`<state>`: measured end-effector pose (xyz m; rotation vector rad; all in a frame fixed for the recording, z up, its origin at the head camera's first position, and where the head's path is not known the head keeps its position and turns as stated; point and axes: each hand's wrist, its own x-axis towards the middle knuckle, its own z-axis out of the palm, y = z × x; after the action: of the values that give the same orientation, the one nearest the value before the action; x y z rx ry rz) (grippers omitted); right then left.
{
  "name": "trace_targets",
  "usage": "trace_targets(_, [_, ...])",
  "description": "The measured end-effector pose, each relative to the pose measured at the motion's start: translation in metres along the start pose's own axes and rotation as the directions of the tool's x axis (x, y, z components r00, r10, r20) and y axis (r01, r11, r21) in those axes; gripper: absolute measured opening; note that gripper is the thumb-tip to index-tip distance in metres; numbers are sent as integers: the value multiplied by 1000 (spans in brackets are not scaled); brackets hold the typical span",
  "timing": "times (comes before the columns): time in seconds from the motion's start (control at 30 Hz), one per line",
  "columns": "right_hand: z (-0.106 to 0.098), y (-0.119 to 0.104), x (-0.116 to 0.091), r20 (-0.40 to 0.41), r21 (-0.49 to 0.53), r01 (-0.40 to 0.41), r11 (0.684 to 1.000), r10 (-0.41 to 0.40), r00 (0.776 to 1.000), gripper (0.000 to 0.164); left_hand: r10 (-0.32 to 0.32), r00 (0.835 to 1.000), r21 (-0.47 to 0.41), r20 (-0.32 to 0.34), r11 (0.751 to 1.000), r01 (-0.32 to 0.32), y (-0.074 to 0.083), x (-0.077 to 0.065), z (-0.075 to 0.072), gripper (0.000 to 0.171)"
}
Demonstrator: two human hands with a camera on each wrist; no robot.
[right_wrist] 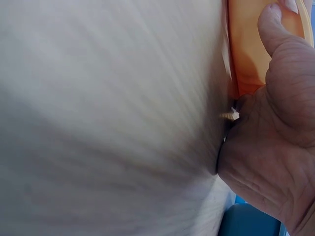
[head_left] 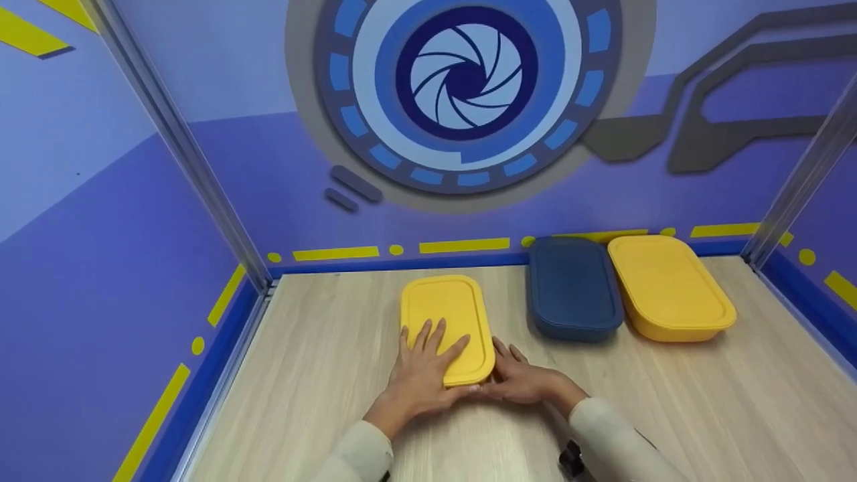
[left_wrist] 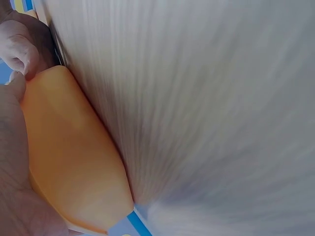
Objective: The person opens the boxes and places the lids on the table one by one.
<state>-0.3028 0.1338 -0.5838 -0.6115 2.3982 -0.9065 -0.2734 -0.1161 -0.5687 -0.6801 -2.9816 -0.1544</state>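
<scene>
A yellow lidded food container (head_left: pixel 443 298) lies flat on the wooden table, lid up and long sides running away from me. My left hand (head_left: pixel 423 378) rests on the near left of its lid with the fingers spread. The left thumb lies along the near end. At the near right corner, my right hand (head_left: pixel 525 383) touches the container, its fingers beside the long side and its thumb against the near end. Both thumb tips meet there. The right wrist view shows the right thumb (right_wrist: pixel 273 24) on the container's side wall; the other right fingers are mostly hidden.
A dark blue lidded container (head_left: pixel 576 284) stands at the back right, and a second yellow container (head_left: pixel 673 284) stands close beside it. Printed blue and purple panels (head_left: pixel 234 181) wall in the table (head_left: pixel 321 348) at the back and sides, with metal posts at the corners.
</scene>
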Motion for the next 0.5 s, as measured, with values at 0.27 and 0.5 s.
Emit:
trace_targets(0.27, [0, 1, 0, 0, 10, -3, 1000, 3, 1000, 111, 10, 1000, 11, 0, 1000, -10, -1, 0, 0, 92])
trace_targets(0.5, [0, 2, 2, -4, 14, -4, 1000, 4, 1000, 112, 6, 1000, 16, 6, 1000, -6, -1, -1, 0, 91])
